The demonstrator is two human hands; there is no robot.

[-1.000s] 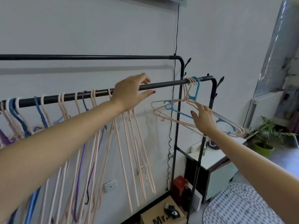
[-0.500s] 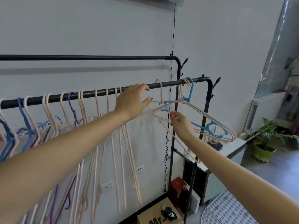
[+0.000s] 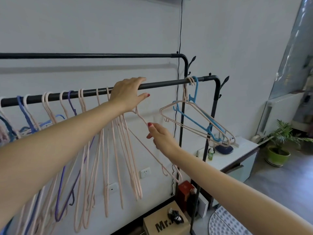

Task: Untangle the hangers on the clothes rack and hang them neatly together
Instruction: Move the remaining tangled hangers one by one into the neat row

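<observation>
A: What've I got rn?

B: My left hand (image 3: 127, 94) rests on the front rail (image 3: 160, 85), fingers straight over the top, thumb under, not really clamped on it. Right hand (image 3: 160, 135) pinches the arm of a pink hanger (image 3: 144, 146) just below the rail, fingertips closed on the wire. That hanger tilts steeply down toward the rack's right post (image 3: 212, 124).

A: Where's the rest?

B: Pink bunch (image 3: 118, 158) hangs from the rail's middle, just left of the one I'm holding, long arms dangling. More pink w/ blue and purple ones (image 3: 71, 106) crowd the rail's left end, crossed over each other. A small group, 1 blue hanger (image 3: 194, 92) plus pink, sits at the rail's right end by the bend, well apart from the others.

A: Risks?

B: Can't tell if my hanger's hook is on the rail, my left hand covers it. If it isn't and I let go, it prob drops. Also its lower notch hangs near the black cable (image 3: 176, 116); swinging it could snag there. And pulling sideways too fast may drag the neighbours, since their arms overlap mine near the top.
</observation>
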